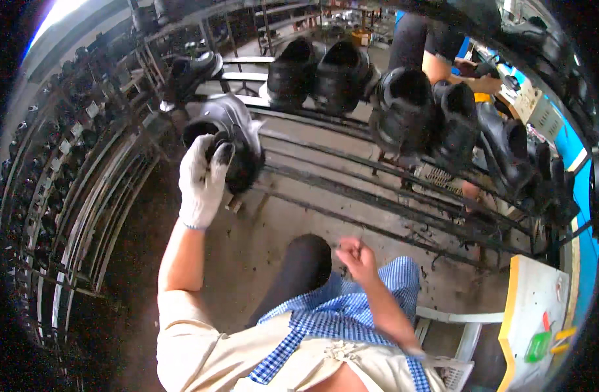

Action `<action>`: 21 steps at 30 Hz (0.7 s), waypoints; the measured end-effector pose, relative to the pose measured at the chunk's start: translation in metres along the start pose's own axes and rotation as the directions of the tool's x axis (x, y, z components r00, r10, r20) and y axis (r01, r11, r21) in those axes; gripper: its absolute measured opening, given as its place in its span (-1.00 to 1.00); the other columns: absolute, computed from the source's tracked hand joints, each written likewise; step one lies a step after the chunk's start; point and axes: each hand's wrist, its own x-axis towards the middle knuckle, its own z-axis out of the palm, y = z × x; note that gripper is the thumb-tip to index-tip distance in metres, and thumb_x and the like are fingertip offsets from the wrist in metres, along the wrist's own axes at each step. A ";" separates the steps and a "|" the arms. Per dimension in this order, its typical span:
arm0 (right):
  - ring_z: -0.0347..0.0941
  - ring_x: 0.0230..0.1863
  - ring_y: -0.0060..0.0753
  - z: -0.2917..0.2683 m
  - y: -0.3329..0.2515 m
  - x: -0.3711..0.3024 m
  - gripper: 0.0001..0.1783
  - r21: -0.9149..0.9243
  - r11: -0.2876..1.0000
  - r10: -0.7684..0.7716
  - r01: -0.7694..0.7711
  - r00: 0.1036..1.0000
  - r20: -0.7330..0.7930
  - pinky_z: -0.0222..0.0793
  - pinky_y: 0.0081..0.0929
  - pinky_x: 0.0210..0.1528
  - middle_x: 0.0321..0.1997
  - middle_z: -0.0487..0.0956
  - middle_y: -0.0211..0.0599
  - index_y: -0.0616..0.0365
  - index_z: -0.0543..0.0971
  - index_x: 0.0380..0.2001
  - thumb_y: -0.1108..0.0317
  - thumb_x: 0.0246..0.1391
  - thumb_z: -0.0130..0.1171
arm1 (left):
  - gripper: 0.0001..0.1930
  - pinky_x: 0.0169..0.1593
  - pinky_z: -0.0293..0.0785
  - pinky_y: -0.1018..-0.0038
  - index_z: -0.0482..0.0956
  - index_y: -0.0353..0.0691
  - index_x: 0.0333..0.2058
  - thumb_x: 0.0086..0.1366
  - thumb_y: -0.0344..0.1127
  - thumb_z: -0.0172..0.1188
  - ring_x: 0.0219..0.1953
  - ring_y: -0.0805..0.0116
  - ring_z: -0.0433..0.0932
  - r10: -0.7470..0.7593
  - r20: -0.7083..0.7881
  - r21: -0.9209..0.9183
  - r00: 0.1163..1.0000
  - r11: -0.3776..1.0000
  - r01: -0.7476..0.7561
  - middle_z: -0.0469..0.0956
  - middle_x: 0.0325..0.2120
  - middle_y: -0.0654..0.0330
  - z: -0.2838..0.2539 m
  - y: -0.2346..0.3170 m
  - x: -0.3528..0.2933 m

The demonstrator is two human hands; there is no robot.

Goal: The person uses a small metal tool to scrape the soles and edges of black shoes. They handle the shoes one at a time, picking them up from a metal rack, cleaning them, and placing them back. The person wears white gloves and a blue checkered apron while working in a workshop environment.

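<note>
My left hand (201, 183), in a white knitted glove, reaches forward and grips a pair of black shoes (237, 121) by their heel ends, with the fingers over the collars. The shoes are at the left end of a metal rack (325, 160); whether they rest on its bars or hang just above them I cannot tell. My right hand (358, 259) is bare and held in front of my checked blue apron (352, 307), over my lap. Its fingers are curled in, and nothing shows in them.
More black shoes (290, 75) stand along the rack ahead, curving to the right. Tall shelves (64, 170) full of shoes line the left side. At lower right is a white board with a yellow edge (508, 313), bearing a green item (538, 346). Another person's arm (437, 65) shows beyond the rack.
</note>
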 end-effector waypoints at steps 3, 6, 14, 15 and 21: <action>0.23 -0.54 -0.78 0.027 -0.056 0.019 -0.26 -0.121 0.987 -0.086 0.105 0.985 0.149 0.20 -0.74 -0.50 -0.43 0.47 -0.53 0.16 0.38 0.13 0.23 -0.13 0.45 | -0.77 -0.02 0.34 0.55 0.46 -0.33 -0.09 0.31 -0.40 0.06 -0.15 0.51 0.38 -0.322 -0.038 -0.475 0.946 0.839 0.267 0.50 -0.21 0.26 0.030 0.017 -0.059; 0.18 -0.48 -0.76 0.047 -0.105 0.032 -0.20 -0.098 0.975 -0.197 0.201 0.979 0.046 0.14 -0.73 -0.41 -0.46 0.37 -0.57 0.21 0.26 0.23 0.43 -0.09 0.39 | -0.68 0.15 0.32 0.37 0.43 -0.33 0.02 0.31 -0.39 0.04 0.04 0.21 0.44 -0.231 0.033 -0.297 0.972 0.927 0.231 0.48 -0.03 0.06 0.073 0.001 -0.112; 0.28 -0.56 -0.77 0.001 -0.093 0.020 -0.47 -0.158 0.958 -0.262 0.238 0.954 -0.149 0.20 -0.71 -0.53 -0.51 0.47 -0.52 0.18 0.49 0.03 0.33 -0.05 0.37 | -0.63 0.11 0.42 0.33 0.43 -0.33 0.04 0.25 -0.39 0.10 0.06 0.23 0.47 -0.197 0.726 -0.685 0.658 -0.128 0.717 0.50 -0.03 0.05 0.093 0.033 -0.135; 0.32 -0.60 -0.69 -0.006 -0.105 0.012 -0.46 -0.303 0.917 -0.321 0.258 0.930 -0.178 0.24 -0.66 -0.58 -0.51 0.47 -0.46 0.12 0.50 0.03 0.31 -0.07 0.39 | -0.63 0.10 0.42 0.36 0.42 -0.33 0.04 0.24 -0.42 0.09 0.05 0.27 0.47 -0.151 0.683 -0.717 0.715 0.046 0.695 0.51 -0.04 0.07 0.094 0.038 -0.135; 0.44 -0.58 -0.46 -0.007 -0.182 0.007 -0.45 -0.781 0.266 -0.590 0.566 0.736 0.332 0.35 -0.53 -0.62 -0.54 0.44 -0.44 -0.04 0.60 -0.06 0.43 -0.26 0.41 | -0.69 0.02 0.45 0.46 0.45 -0.30 0.01 0.28 -0.51 0.06 -0.03 0.38 0.48 -0.145 0.656 -0.702 0.741 0.245 0.669 0.52 -0.10 0.16 0.104 0.047 -0.149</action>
